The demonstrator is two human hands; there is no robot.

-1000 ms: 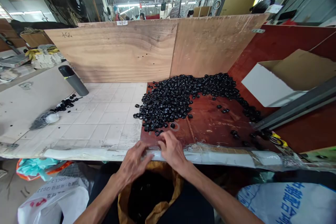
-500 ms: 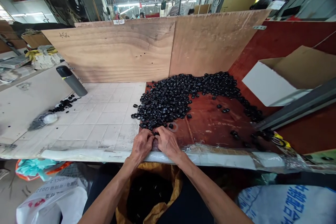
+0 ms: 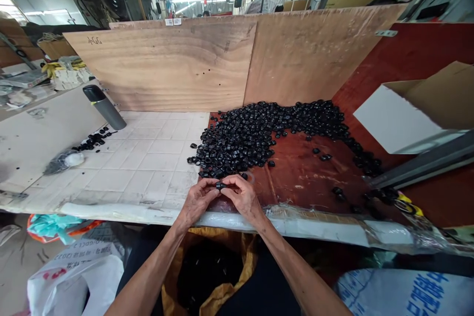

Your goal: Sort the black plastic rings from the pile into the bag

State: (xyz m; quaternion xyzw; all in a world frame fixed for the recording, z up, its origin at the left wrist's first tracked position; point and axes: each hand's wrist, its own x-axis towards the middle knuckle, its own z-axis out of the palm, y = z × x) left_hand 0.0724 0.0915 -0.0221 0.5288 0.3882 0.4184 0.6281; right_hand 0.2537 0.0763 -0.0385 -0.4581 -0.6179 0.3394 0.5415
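Between the fingertips of my left hand and my right hand is a small black ring-shaped part. Both hands pinch it, one from each side, just above the front of the table. Whether it is one piece or two joined pieces is too small to tell. Right behind my fingers lies a large pile of black ring-shaped parts, spread over the red-brown board. A clear ring-like piece shows partly beside my right fingers. Below my wrists, an open yellow-brown sack holds a dark mass of small parts.
A grey bottle leans at the left, near a plastic bag and loose black bits. Plywood panels stand behind. At right are an open white box and a grey metal bar. Wrapped padding covers the front edge.
My hands have opened out slightly from their close huddle, so the black part between the fingertips now shows clearly. The whole view has shifted a little.
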